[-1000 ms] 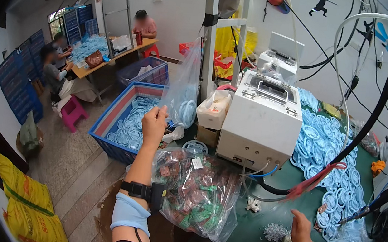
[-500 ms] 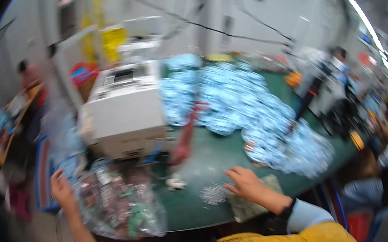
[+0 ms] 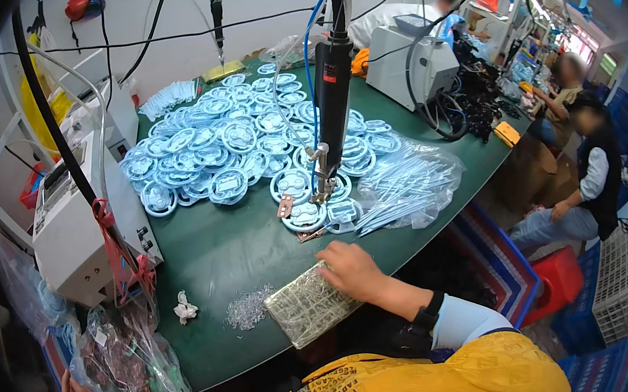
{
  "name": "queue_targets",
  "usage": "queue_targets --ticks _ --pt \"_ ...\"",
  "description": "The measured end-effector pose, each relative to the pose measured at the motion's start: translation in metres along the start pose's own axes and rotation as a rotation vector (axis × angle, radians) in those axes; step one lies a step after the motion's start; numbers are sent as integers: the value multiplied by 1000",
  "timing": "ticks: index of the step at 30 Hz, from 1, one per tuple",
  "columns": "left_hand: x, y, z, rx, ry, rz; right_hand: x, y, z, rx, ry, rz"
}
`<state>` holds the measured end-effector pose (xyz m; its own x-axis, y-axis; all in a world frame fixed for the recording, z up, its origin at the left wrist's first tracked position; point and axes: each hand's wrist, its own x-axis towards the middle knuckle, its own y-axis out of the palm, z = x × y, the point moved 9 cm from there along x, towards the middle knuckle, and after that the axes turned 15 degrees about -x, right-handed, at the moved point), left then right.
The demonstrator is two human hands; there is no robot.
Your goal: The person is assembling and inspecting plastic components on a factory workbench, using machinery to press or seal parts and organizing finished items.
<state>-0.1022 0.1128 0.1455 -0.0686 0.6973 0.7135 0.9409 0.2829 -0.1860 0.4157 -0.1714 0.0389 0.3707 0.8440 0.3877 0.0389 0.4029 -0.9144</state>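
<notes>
My right hand (image 3: 352, 270) rests over the far right end of a gold-coloured wrapped block (image 3: 309, 308), fingers bent and close together. Whatever they may hold is hidden. Left of the block lies a heap of tiny shiny metal pieces, perhaps screws (image 3: 247, 308). Only a small part of my left hand (image 3: 77, 390) shows at the lower left edge, beside a clear plastic bag (image 3: 129, 353) with brownish and green parts. Its fingers are mostly cut off. A black electric screwdriver (image 3: 332, 97) hangs upright over several light blue round plastic parts (image 3: 231, 140).
A clear bag of thin pale blue sticks (image 3: 412, 184) lies right of the round parts. A grey-white machine (image 3: 78, 223) stands left, with cables hanging above. A crumpled white scrap (image 3: 185, 309) lies on the green table (image 3: 202, 257). A seated person (image 3: 592, 166) is at far right.
The view has swung left and grown sharper. My right hand has gone from beside the small metal pieces to the block's far end; my left hand has dropped almost out of view.
</notes>
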Motion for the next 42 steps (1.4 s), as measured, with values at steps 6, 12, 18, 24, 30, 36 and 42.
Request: queue_targets --ticks 6,12,18,24,30,36,42 --pt "-48 68 -35 -292 -88 190 9 10 -68 -168 15 -141" --pt "-141 174 -105 -259 -171 629 35 41 -87 -362 -82 -131" --pt "-184 222 -139 -333 -150 789 22 42 -92 -289 -75 120" --pt "-188 337 -140 -350 -111 944 40 40 -53 -98 -122 23" --pt "-190 501 -134 -325 -19 937 75 58 -49 -187 -19 -35" --pt "-203 558 -106 -249 -188 1024 75 76 -51 -164 -110 88" --pt "-202 470 -112 -328 -393 1348 59 44 -79 -97 2 -92"
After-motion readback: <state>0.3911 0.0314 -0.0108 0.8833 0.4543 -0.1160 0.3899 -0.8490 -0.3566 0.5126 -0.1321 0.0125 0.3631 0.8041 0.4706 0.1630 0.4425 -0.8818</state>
